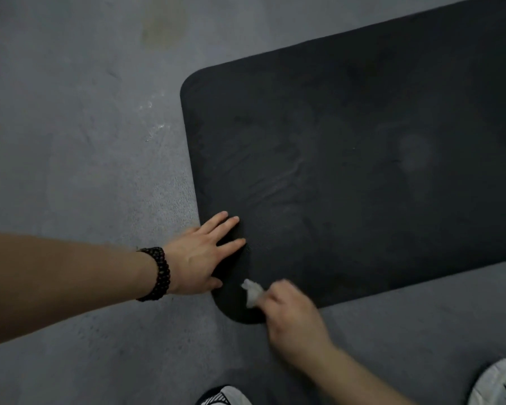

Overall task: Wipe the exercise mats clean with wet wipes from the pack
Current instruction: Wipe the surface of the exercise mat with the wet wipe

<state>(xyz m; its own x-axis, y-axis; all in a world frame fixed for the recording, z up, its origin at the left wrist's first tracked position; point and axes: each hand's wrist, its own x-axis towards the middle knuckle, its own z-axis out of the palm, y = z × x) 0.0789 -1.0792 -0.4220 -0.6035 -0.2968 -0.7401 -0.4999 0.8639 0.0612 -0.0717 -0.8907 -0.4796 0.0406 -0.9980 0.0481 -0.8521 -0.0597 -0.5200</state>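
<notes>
A black exercise mat (pixel 348 159) lies on the grey floor and runs off to the upper right. Faint streaks show on its surface. My left hand (pixel 200 258) rests flat on the mat's near left edge with its fingers spread and straight; a dark bead bracelet circles that wrist. My right hand (pixel 289 314) grips a crumpled white wet wipe (pixel 252 291) and holds it against the mat's rounded near corner. That hand is slightly blurred. The pack of wipes is not in view.
Grey speckled floor (pixel 85 156) surrounds the mat, with a stain at the top centre. My two white shoes (pixel 228 396) (pixel 500 381) stand at the bottom edge, close to the mat's near side.
</notes>
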